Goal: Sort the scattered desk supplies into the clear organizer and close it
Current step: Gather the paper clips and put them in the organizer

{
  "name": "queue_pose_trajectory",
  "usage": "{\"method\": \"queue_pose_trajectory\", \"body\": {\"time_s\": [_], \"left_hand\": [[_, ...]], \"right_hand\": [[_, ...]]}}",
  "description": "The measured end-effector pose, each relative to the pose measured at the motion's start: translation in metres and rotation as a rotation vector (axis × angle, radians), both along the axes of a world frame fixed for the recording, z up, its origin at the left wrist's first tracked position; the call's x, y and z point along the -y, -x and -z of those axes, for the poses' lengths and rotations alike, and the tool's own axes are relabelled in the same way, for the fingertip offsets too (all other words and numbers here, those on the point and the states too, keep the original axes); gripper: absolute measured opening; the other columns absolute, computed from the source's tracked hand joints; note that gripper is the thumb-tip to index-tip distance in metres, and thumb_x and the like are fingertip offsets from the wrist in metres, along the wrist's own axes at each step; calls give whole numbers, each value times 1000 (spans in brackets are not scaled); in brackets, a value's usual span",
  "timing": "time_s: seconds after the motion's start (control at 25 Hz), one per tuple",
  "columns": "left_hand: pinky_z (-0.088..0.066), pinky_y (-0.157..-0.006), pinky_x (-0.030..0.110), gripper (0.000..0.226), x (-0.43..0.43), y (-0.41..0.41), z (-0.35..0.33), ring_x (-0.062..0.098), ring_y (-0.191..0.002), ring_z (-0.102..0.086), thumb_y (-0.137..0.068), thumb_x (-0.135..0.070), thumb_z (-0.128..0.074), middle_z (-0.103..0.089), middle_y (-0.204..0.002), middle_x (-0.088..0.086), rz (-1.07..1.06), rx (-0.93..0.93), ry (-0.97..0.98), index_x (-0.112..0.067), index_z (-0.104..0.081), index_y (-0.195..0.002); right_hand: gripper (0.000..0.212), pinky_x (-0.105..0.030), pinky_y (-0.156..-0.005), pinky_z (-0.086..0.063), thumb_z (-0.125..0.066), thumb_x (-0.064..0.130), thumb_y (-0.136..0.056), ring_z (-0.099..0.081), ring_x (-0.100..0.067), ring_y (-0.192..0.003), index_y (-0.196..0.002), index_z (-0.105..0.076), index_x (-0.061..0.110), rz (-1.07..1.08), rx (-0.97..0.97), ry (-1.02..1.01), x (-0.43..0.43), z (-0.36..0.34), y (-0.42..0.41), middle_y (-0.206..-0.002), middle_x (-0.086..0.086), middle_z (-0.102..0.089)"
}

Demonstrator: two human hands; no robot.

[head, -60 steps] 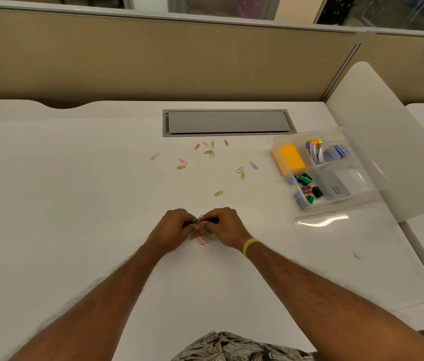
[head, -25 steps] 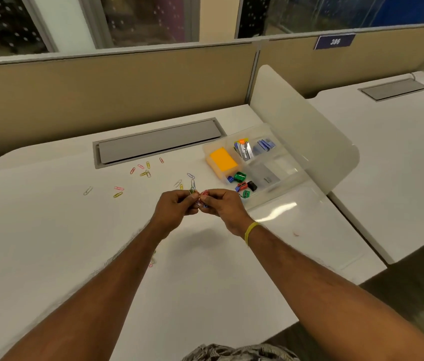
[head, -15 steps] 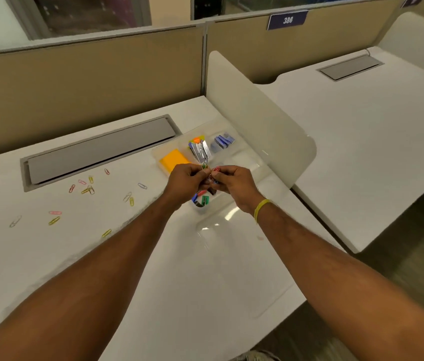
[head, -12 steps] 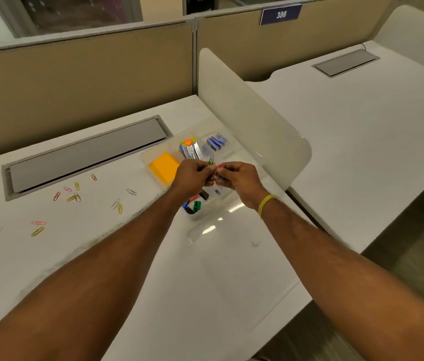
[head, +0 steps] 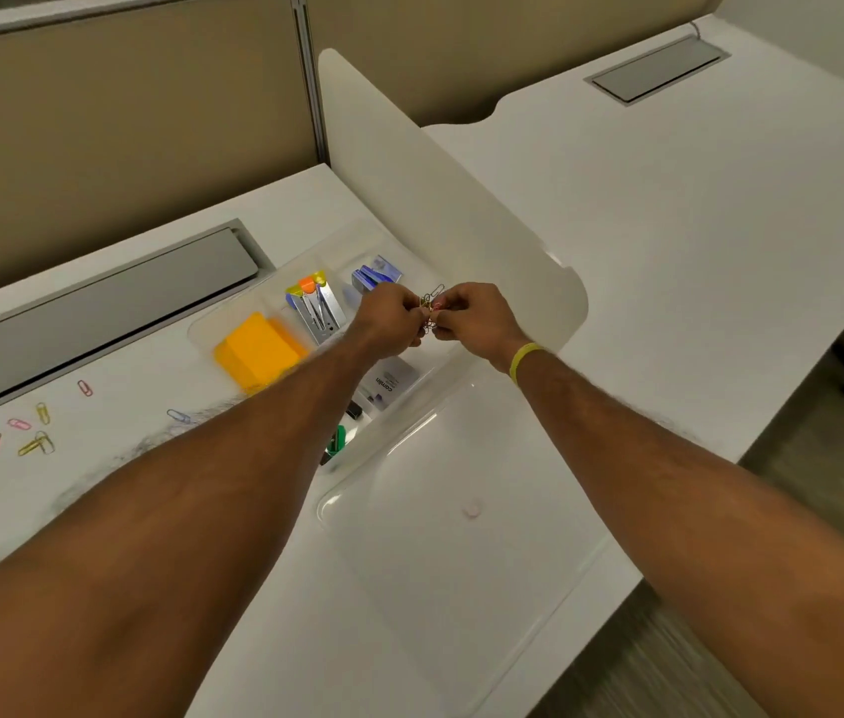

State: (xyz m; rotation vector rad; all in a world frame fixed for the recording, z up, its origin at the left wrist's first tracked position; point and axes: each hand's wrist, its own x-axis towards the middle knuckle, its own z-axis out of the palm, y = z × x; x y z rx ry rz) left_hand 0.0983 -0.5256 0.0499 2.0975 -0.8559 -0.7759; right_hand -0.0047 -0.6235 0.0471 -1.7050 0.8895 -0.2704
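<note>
My left hand [head: 389, 316] and my right hand [head: 471, 316] together pinch a small bunch of coloured paper clips [head: 430, 305] above the far right part of the clear organizer [head: 202, 329]. The organizer lies open on the white desk, its clear lid [head: 461, 557] flat on the near side. Inside it I see an orange sticky-note pad [head: 259, 352], a stapler [head: 317, 308], blue staple boxes [head: 375, 276], a white card [head: 389, 380] and binder clips [head: 337, 440]. Several loose paper clips [head: 36, 443] lie on the desk at the left.
A white frosted divider panel [head: 440, 199] stands just behind the organizer, between this desk and the neighbouring desk [head: 694, 225]. A grey cable flap [head: 93, 303] is set into the desk at the back left. Beige partition walls close the back.
Both hands lifted the bunch of clips off the desk and carried it right, over the organizer. My view turned right with them, so the loose clips now sit at the far left.
</note>
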Motion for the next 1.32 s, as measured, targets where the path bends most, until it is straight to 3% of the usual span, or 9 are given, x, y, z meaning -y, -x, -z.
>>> {"method": "queue_pose_trajectory", "body": {"time_s": [0.08,0.24,0.48,0.6,0.72,0.84,0.96,1.12,1.32], "left_hand": [[-57,-82,35,22,4,-1,-1,23,-88,-67,-95,-11,-56,-70,-103,17,70,121,-30,1,-67,-110],[-47,-96,32,31,0,1,-4,23,-115,-59,-96,-8,-53,-62,-127,13,142,267,-75,-5,-61,-126],[-43,-104,40,42,-35,4,-1,22,-126,-50,-94,-18,-57,-53,-140,6,129,379,-54,-16,-52,-136],[-38,-108,43,55,-63,5,3,22,-132,-44,-91,-32,-61,-47,-146,3,146,463,-104,-21,-43,-141],[-38,-107,46,66,-95,9,5,22,-132,-43,-86,-45,-65,-46,-146,2,130,546,-154,-22,-40,-143],[-39,-104,43,71,-135,14,5,21,-132,-43,-82,-54,-64,-48,-145,2,98,626,-156,-23,-41,-142],[-33,-107,45,76,-184,21,8,22,-136,-38,-82,-64,-57,-43,-149,2,42,630,-184,-24,-38,-144],[-18,-117,50,91,-251,32,18,24,-148,-17,-78,-77,-45,-21,-160,1,4,587,-337,-28,-24,-151],[-4,-119,50,103,-329,49,31,22,-150,-1,-70,-87,-27,-5,-163,3,-11,561,-394,-30,-11,-153]], "right_hand": [[19,-30,-83,-56,-70,6,-83,-67,-23,-87,-102,-69,3,-47,-83,190,6,3,-1,-95,-10,-69],[29,-19,-87,-48,-59,-3,-85,-61,-14,-93,-111,-66,8,-100,-141,410,10,6,2,-108,-5,-68],[34,-25,-92,-51,-56,-3,-89,-56,-12,-106,-121,-60,9,-157,-130,460,3,7,12,-122,-6,-61],[41,-22,-99,-43,-62,8,-91,-52,-18,-123,-131,-53,12,-230,-110,491,-15,6,18,-132,-5,-56],[51,-33,-108,-40,-67,22,-88,-49,-20,-126,-135,-49,14,-321,-97,520,-43,3,20,-136,-5,-53],[57,-31,-108,-34,-68,27,-87,-43,-20,-129,-138,-45,16,-425,-105,542,-76,0,20,-140,-4,-48],[58,-31,-108,-34,-68,28,-87,-43,-21,-129,-138,-44,17,-527,-86,561,-113,-3,18,-140,-5,-48],[56,-40,-109,-41,-68,28,-87,-46,-22,-127,-137,-44,19,-596,-58,539,-167,-3,18,-140,-4,-49],[77,-37,-116,-25,-64,36,-90,-22,-19,-147,-152,-20,26,-771,-159,618,-234,13,22,-160,0,-20]]}}
